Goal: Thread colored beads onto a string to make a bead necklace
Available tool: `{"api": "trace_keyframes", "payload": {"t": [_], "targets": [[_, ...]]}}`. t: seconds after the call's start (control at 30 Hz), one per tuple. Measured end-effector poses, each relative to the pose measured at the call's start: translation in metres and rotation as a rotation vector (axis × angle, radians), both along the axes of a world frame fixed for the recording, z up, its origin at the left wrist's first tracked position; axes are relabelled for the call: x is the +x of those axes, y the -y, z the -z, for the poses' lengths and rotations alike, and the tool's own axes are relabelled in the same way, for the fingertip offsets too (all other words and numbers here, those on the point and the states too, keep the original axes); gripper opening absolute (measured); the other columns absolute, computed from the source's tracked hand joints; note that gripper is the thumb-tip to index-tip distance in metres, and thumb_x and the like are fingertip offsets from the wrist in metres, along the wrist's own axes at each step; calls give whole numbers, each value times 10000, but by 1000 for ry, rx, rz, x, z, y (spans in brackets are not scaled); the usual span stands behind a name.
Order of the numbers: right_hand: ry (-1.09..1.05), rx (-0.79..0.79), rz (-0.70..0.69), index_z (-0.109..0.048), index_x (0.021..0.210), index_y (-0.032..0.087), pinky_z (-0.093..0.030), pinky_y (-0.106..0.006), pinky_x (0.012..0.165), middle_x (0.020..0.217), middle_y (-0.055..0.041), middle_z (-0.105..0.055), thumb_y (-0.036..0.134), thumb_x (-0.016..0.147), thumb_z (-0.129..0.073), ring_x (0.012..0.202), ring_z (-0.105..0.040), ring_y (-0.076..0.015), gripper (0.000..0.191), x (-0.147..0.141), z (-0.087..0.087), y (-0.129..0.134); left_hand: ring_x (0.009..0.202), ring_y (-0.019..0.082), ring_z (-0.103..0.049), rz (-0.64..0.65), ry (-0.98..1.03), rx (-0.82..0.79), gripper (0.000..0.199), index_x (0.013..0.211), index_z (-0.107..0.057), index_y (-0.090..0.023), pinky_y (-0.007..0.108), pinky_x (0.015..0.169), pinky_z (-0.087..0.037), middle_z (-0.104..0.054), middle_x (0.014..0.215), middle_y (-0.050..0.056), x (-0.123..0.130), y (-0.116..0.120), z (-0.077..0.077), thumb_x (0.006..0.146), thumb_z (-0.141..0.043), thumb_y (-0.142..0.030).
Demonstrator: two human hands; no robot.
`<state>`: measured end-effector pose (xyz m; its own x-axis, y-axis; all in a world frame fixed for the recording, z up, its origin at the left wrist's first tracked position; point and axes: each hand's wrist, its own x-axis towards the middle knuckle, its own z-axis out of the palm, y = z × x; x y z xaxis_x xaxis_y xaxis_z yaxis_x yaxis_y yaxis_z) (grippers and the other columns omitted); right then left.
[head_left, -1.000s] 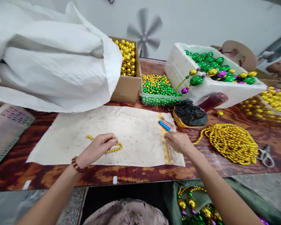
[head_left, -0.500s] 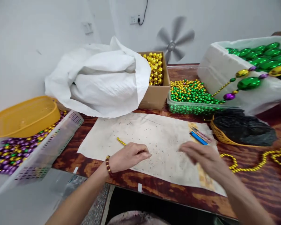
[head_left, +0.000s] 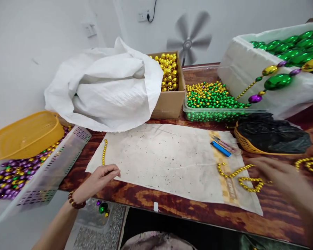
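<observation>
My left hand [head_left: 100,178] is closed in a pinch at the front left of the pale cloth [head_left: 156,152]. A short string of gold beads [head_left: 104,152] runs up from its fingers, lying on the cloth. My right hand [head_left: 281,177] is smeared by motion at the right, over the cloth's edge. Just left of its fingertips lies a longer gold bead strand [head_left: 234,172], bent into a loop. Whether those fingers grip the strand cannot be made out. A thin pale thread crosses the cloth toward this strand.
A blue pen-like tool [head_left: 220,149] lies at the cloth's right. Behind stand a carton of gold beads [head_left: 169,104], a clear tub of small beads [head_left: 214,114] and a foam box [head_left: 232,62]. A white basket [head_left: 59,166] is at left, a black-bagged basket [head_left: 250,147] at right.
My left hand has moved left with the short bead string. My right hand has moved right. The long gold strand now lies partly on the cloth's right end.
</observation>
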<state>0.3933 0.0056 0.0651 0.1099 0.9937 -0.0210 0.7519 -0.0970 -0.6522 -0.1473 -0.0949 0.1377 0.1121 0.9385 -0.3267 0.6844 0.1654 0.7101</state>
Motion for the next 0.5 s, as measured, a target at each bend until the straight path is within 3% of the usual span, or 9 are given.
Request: {"api": "trace_keyframes", "payload": {"t": [0.07,0.1,0.17,0.2,0.27,0.33,0.37,0.43,0.5], "targets": [[-7,-207,-263,-765,958,316,-493,-376,461,692,-98,-729,581,827,-527,500,-624,-259,380,-54,-13,6,601,117,-372,-21,28,-5,407,761,-621,-171,226,569,-314,-457,626,-31,13,-1,-5,909,-475,-521],[51,-206,-371,-743,1096,286,-527,-370,528,755,-91,-749,516,831,-568,554,-657,-253,392,-88,-22,11,587,115,-355,-20,53,-15,401,764,-622,-172,226,556,-301,-433,607,-37,24,-2,-6,910,-475,-515],[47,-77,-548,-650,1289,248,-562,-363,724,1100,-112,-748,414,899,-544,737,-707,-222,436,-156,-44,23,576,117,-350,12,118,-34,386,771,-628,-173,227,544,-295,-418,590,-40,53,-6,-8,913,-475,-498],[-9,-34,-684,-634,1302,228,-555,-352,788,1220,-130,-705,404,923,-541,807,-707,-211,428,-187,-54,30,585,120,-369,37,154,-31,381,767,-627,-172,228,551,-309,-437,597,-34,67,-7,-8,915,-475,-488],[-109,-42,-955,-677,1203,210,-538,-323,801,1169,-119,-716,398,963,-523,865,-692,-205,341,-230,-69,41,620,125,-412,81,220,-2,382,745,-614,-168,230,581,-345,-487,632,-17,89,-7,-9,923,-470,-474],[-192,-100,-1029,-725,969,190,-510,-283,684,870,-72,-734,374,992,-482,727,-658,-180,306,-242,-76,46,636,122,-429,107,234,30,383,740,-605,-166,227,600,-362,-507,658,-12,95,-4,-12,938,-467,-463],[-253,-136,-1003,-719,867,186,-482,-264,619,726,-43,-689,372,995,-473,644,-621,-163,334,-235,-77,45,634,119,-429,114,218,42,383,740,-603,-167,224,600,-363,-507,661,-13,92,-2,-13,947,-464,-458],[-433,-180,-831,-693,769,190,-421,-241,527,576,2,-577,401,969,-509,530,-536,-134,344,-204,-74,37,635,119,-451,119,157,56,378,753,-614,-175,219,602,-378,-528,675,-10,75,5,-15,960,-464,-452],[-610,-117,-528,-697,801,207,-396,-244,487,552,20,-534,444,901,-595,491,-496,-129,276,-160,-69,22,656,129,-513,108,83,75,374,761,-632,-188,217,620,-419,-589,705,3,50,12,-13,957,-477,-466]]}}
